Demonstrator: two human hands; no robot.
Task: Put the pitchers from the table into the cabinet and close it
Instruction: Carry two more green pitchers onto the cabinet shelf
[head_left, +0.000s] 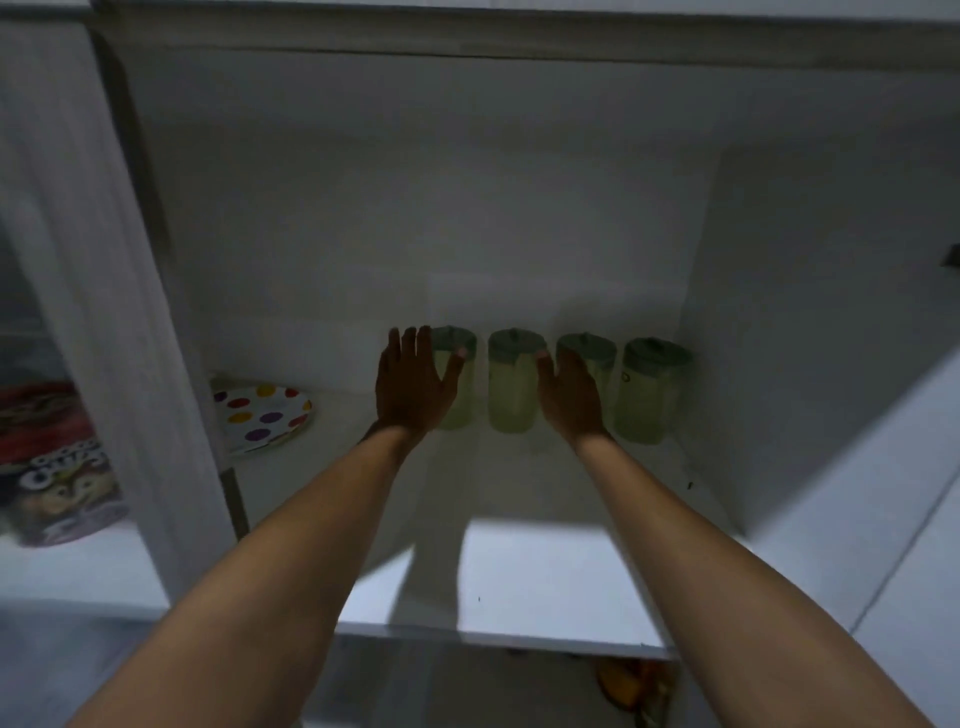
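Note:
Several pale green pitchers with grey-green lids stand in a row at the back of the white cabinet shelf (519, 571). My left hand (410, 384) is spread flat in front of the leftmost pitcher (460, 395), fingers apart, holding nothing. My right hand (569, 397) is open in front of the third pitcher (592, 351), partly hiding it. The second pitcher (511, 389) shows between my hands. The rightmost pitcher (647, 397) stands near the cabinet's right wall. Whether my hands touch the pitchers is unclear.
A plate with coloured dots (265, 415) lies on the shelf at the left. The cabinet's upright (135, 312) divides off a left compartment holding a cereal bag (57, 467). The open cabinet door (857, 519) is at the right. Something orange (631, 686) lies on the lower shelf.

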